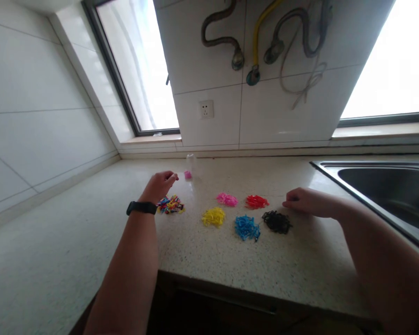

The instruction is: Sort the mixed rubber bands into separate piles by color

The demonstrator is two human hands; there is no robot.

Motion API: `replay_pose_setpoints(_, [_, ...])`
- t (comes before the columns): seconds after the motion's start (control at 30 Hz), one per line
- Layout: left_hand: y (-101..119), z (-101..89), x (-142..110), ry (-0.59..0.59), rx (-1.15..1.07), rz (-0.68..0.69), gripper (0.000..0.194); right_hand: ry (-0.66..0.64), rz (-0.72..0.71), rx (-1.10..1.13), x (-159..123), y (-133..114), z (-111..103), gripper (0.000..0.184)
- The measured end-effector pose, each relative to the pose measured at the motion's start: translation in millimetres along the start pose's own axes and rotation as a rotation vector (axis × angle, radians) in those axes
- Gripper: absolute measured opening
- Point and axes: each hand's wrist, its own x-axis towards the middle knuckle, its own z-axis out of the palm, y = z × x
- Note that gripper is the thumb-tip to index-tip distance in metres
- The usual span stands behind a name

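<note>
Above a mixed-colour pile of small rubber bands (171, 204), my left hand (161, 183) has its fingers curled and pinched together. Anything between those fingertips is too small to see. My right hand (297, 201) rests on the counter with curled fingers, just right of a black pile of bands (277, 222); its grip is hidden. Between my hands lie separate piles of bands: yellow (213, 216), pink (227, 199), red (256, 201) and blue (247, 227).
Behind my left hand stand a clear plastic bottle (190, 163) and a small pink cap (187, 175). A steel sink (326, 173) is set into the counter (202, 256) at right. A wall socket (206, 109) and hoses (256, 37) are on the tiled wall.
</note>
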Motion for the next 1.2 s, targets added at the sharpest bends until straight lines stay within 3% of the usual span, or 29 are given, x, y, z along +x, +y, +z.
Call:
replay_pose_setpoints(0.1, [-13, -1.9, 1, -0.087, 0.123, -0.056, 0.041, 0.024, -0.003, 0.016, 5, 8, 2, 0.046])
replay_pose_setpoints(0.27, [-27, 2.3, 1, -0.310, 0.144, -0.137, 0.039, 0.022, -0.005, -0.015, 7, 10, 3, 0.040])
replay_pose_setpoints(0.53, [-17, -1.8, -5, -0.558, 0.114, -0.209, 0.044, -0.027, -0.018, 0.014, 9, 10, 4, 0.040])
replay_pose_setpoints(0.8, [-17, -3.0, -6, -0.626, 0.130, -0.233, 0.044, -0.054, -0.021, 0.076, 13, 15, 7, 0.045])
replay_pose_setpoints(1.2, [-14, -1.4, -6, -0.581, 0.120, -0.188, 0.034, -0.050, -0.015, 0.061, 11, 13, 7, 0.050])
